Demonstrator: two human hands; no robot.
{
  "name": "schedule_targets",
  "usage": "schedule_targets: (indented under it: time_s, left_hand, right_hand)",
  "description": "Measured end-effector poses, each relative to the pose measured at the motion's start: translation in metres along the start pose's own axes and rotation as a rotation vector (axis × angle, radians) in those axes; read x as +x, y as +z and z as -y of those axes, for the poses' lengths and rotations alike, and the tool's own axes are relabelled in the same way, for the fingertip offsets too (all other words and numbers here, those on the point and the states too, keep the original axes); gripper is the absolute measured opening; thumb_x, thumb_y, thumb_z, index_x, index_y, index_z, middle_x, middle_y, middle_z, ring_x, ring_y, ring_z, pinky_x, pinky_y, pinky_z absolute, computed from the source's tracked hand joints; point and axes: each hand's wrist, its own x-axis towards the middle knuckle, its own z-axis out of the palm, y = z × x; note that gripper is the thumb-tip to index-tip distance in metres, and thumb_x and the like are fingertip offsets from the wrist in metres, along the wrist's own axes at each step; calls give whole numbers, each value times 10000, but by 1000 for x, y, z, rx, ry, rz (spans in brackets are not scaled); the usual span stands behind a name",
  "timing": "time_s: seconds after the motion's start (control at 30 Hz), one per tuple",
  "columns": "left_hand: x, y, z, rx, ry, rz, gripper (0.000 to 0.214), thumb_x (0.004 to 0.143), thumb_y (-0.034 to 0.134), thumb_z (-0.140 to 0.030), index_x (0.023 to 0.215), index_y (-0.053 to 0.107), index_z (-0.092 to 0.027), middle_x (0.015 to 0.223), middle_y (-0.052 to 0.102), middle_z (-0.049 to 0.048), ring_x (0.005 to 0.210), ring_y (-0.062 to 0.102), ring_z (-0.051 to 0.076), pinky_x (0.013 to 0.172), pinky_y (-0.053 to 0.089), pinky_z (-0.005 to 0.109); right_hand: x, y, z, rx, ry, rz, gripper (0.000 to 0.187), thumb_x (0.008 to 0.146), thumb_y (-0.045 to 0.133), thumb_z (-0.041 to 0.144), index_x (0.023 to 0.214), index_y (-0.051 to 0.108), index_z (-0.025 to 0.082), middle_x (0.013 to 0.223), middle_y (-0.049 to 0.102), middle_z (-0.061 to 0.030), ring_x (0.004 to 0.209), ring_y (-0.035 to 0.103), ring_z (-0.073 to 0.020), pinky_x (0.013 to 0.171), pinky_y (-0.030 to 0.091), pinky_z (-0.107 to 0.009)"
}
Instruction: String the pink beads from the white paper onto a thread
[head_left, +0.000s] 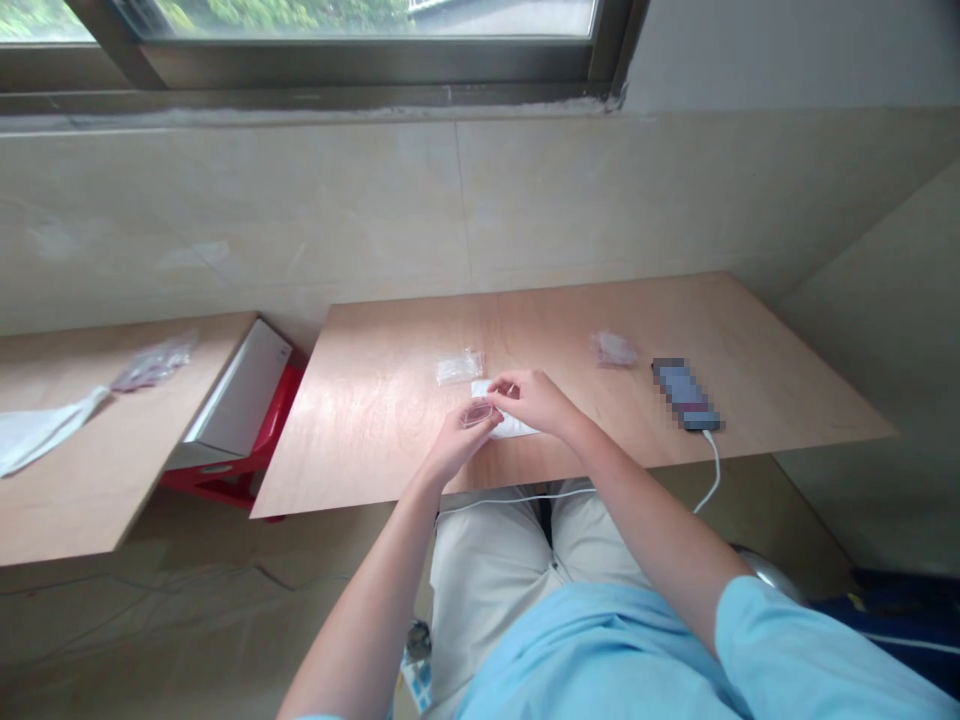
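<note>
A small translucent coiled loop [478,414] is held over a white sheet [519,427].

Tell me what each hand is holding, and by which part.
The left hand holds a small clear loop in its fingers; which part is too small to tell. Whether the right hand holds anything cannot be told.

A spare, makeshift work room, apparently in a building interior rather than a furnished home: bare plywood desks [525,320] stand against a beige tiled wall [225,210] beneath a metal-framed window [360,20], with a red plastic stool [281,400] between the boards and a bare floor [187,620] below.
</note>
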Motion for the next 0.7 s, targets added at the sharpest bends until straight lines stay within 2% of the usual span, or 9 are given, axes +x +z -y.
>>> schedule_targets:
  time_s: [0.07, 0.13, 0.2, 0.27, 0.37, 0.47, 0.57, 0.7]
  left_hand:
    - [0, -1, -2, 14, 13, 11, 364, 801, 775, -393, 1106, 712, -205, 1149, 707, 113, 1075, 660, 265, 950, 495, 394]
    - [0, -2, -2, 9, 14, -11, 352, 796, 776, -391, 1081, 710, -195, 1099, 717, 108, 1018, 675, 249, 933, 499, 389]
    - [1, -3, -1, -22, 12, -32, 336, 802, 765, -388, 1064, 705, -186, 1046, 723, 101, 977, 682, 237, 913, 505, 384]
    - [3, -4, 1, -69, 12, -51, 315, 813, 748, -381, 1052, 698, -180, 1001, 723, 92, 963, 682, 230, 917, 507, 388]
    - [6, -5, 3, -153, 3, -75, 296, 808, 746, -358, 1031, 693, -171, 944, 714, 78, 936, 682, 219, 936, 510, 403]
    - [8, -7, 5, -243, -13, -88, 282, 783, 768, -316, 1010, 685, -171, 915, 694, 59, 900, 684, 206, 937, 518, 412]
    - [9, -8, 6, -302, -27, -99, 253, 757, 790, -279, 953, 669, -176, 899, 670, 37, 898, 686, 201, 947, 524, 427]
    - [8, -9, 7, -299, -41, -92, 242, 763, 784, -297, 935, 656, -185, 910, 664, 31, 929, 689, 205, 977, 519, 454]
  right_hand:
    - [-1, 1, 6, -94, -17, 50, 161, 867, 615, 302, 880, 736, 196, 768, 726, -18, 703, 657, -155, 665, 465, -238]
    - [0, -1, -1, -138, 11, -41, 182, 892, 585, 293, 875, 737, 195, 782, 735, -20, 703, 663, -156, 670, 463, -242]
    - [1, -5, -18, -180, 41, -117, 188, 900, 579, 289, 879, 739, 193, 793, 741, -26, 702, 666, -159, 670, 464, -245]
    - [0, -9, -39, -246, 71, -140, 174, 895, 593, 278, 877, 743, 192, 819, 750, -36, 719, 672, -166, 685, 467, -251]
    - [-5, -10, -68, -368, 129, -107, 146, 881, 614, 251, 894, 747, 190, 856, 756, -54, 761, 677, -182, 717, 473, -260]
    - [-9, -4, -86, -485, 148, -59, 155, 857, 636, 208, 966, 745, 186, 935, 754, -74, 852, 680, -202, 774, 474, -268]
    - [-8, 5, -93, -565, 130, -54, 198, 855, 640, 197, 1030, 732, 181, 1037, 736, -92, 935, 671, -213, 819, 465, -272]
    - [-2, 16, -94, -613, 119, -57, 164, 890, 623, 233, 1009, 728, 195, 1063, 716, -91, 958, 660, -211, 826, 456, -271]
